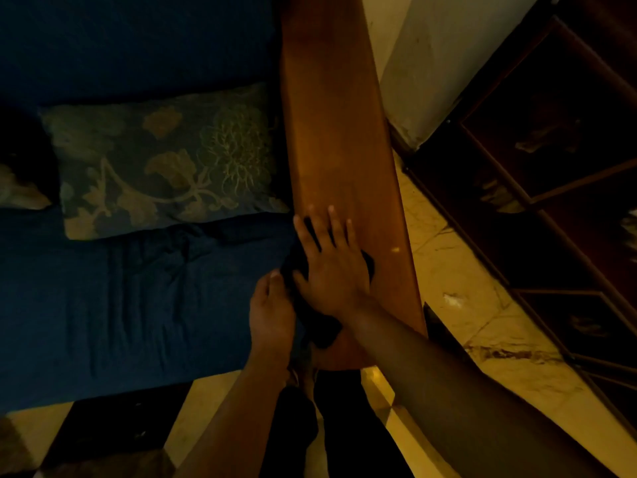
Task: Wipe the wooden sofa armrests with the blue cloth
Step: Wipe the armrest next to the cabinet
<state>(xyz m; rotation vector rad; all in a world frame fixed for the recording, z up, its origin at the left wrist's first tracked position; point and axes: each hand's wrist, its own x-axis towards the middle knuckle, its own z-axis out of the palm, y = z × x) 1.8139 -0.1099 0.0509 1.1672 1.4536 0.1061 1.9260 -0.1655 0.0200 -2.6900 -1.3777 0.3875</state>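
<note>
Both hands [331,267] press blue cloth [310,305] on wooden armrest [334,132].

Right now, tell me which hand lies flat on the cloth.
The right hand: its fingers spread straight over the cloth on the armrest. The left hand only touches the cloth's edge beside it.

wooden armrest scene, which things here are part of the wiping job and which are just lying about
Part of the job:
long brown wooden sofa armrest
dark blue cloth lying on it
right hand, pressing flat on the cloth
left hand, at the cloth's near edge; grip unclear

Just lying about:
floral patterned cushion
dark blue seat cover
dark wooden shelf unit
</note>
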